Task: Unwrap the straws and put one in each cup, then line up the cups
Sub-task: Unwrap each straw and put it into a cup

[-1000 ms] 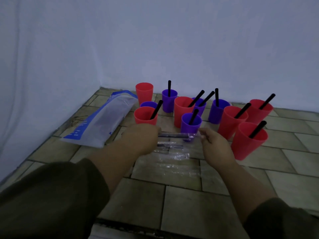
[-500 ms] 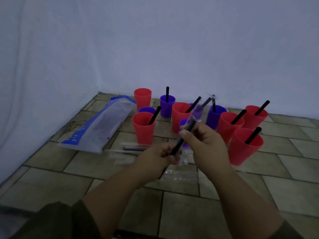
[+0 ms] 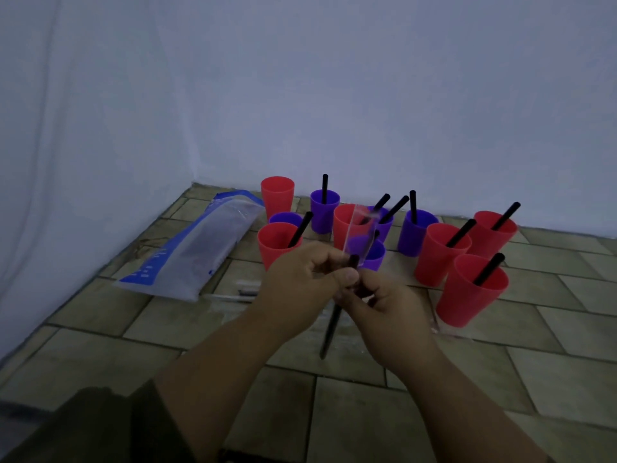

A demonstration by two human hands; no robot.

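Black plastic is what we see first: a black straw (image 3: pixel 330 332) held slantwise above the tiled floor (image 3: pixel 367 412), its bare lower end hanging free below both hands. The left hand (image 3: pixel 300 275) has its grip pinched on the bottom of the clear wrapper (image 3: pixel 362 228), right where the straw's top end sits. From there the wrapper stands up in front of the cups. The right hand (image 3: pixel 384 305), just below and touching the left, has its grip curled round the straw's middle.

Behind the hands we count eleven cups in a loose cluster, six red and five purple. Most hold a black straw. We see none in the back red cup (image 3: pixel 277 195) or in the low purple cup (image 3: pixel 285 218) just beside it. The front red cup (image 3: pixel 467 295) stands nearest on the right, its straw leaning.

To the left lies a clear plastic bag (image 3: pixel 193 248) with blue edging. We can see blue print near its closer end, but it is too blurred to read. Between the bag and the left hand, a few wrapped straws (image 3: pixel 248 290) lie on the tiles.
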